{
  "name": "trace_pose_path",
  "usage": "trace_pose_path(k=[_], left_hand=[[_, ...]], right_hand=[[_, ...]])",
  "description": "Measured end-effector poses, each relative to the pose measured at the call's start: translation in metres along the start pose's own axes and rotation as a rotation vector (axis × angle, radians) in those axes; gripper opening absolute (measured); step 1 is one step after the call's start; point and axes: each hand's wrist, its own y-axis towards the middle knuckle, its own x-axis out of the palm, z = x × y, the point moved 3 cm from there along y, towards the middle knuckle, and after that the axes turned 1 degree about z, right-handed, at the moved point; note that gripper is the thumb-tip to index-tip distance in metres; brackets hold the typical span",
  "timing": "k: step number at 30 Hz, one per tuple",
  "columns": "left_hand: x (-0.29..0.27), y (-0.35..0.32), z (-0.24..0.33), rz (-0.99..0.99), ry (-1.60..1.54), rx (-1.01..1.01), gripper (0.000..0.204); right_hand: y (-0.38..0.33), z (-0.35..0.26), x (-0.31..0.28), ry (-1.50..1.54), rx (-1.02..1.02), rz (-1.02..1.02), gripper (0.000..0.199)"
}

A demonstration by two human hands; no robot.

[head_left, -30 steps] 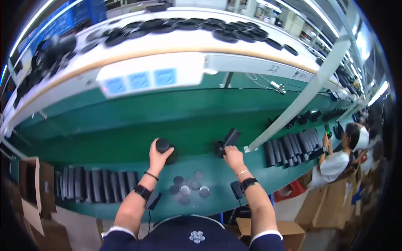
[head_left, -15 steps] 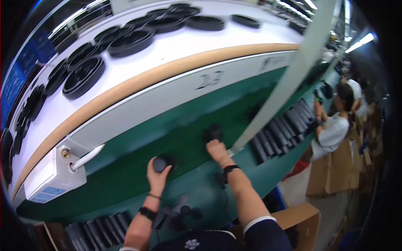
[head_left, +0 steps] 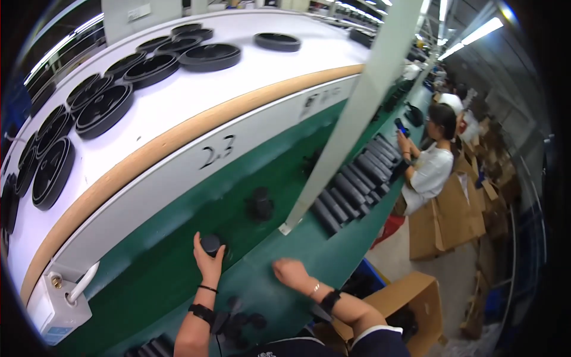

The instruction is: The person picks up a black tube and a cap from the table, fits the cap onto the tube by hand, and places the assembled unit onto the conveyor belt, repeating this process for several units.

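Note:
My left hand (head_left: pixel 208 262) has its thumb and fingers around a dark, round-topped cylindrical part (head_left: pixel 211 244) at the green belt. My right hand (head_left: pixel 291 275) is over the nearer green tabletop, its fingers curled and slightly blurred. Whatever those fingers may hold is hidden. A black part with a round top (head_left: pixel 260 204) stands on the belt beyond my hands, touched by neither. Near my left forearm lies a group of small black pieces (head_left: pixel 238 321).
A white shelf (head_left: pixel 238 89) with a wooden edge carries several black rings (head_left: pixel 104 110). A slanted pale post (head_left: pixel 351 119) rises to the right, beside a row of black tubes (head_left: pixel 357 184). An open cardboard box (head_left: pixel 410 291) sits at lower right; a person (head_left: pixel 431 166) works farther along.
My right hand has drawn back from a black part on the belt to the nearer tabletop. My left hand still holds its dark part. The whole view has shifted.

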Motion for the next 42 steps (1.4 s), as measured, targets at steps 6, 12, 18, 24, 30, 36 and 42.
trace_pose_path(k=[6,12,18,24,30,36,42], left_hand=[[-0.002,-0.014,0.015,-0.022,-0.004,0.054,0.103],[-0.062,-0.079,0.024,0.019,-0.223,-0.191,0.081],[-0.074,-0.164,0.069,-0.529,-0.647,-0.400,0.028],[-0.061,-0.256,0.114,-0.982,-0.708,-0.483,0.017],[-0.042,-0.337,0.127,-1.173,-0.578,-0.685,0.011],[-0.047,-0.401,0.125,-1.250,-0.406,-0.808,0.010],[-0.038,-0.443,0.133,-1.217,-0.251,-0.853,0.011]], right_hand=[[-0.132,-0.015,-0.044,0.197,0.262,-0.049,0.014],[-0.258,-0.018,-0.066,0.533,0.776,0.184,0.018],[-0.417,-0.037,-0.063,0.677,1.156,0.089,0.019],[-0.600,-0.092,-0.070,0.290,1.482,-0.039,0.027],[-0.734,-0.057,0.011,-0.023,1.717,-0.208,0.030],[-0.783,-0.001,0.112,0.359,1.572,-0.248,0.036],[-0.759,0.022,0.168,0.231,1.488,-0.486,0.059]])
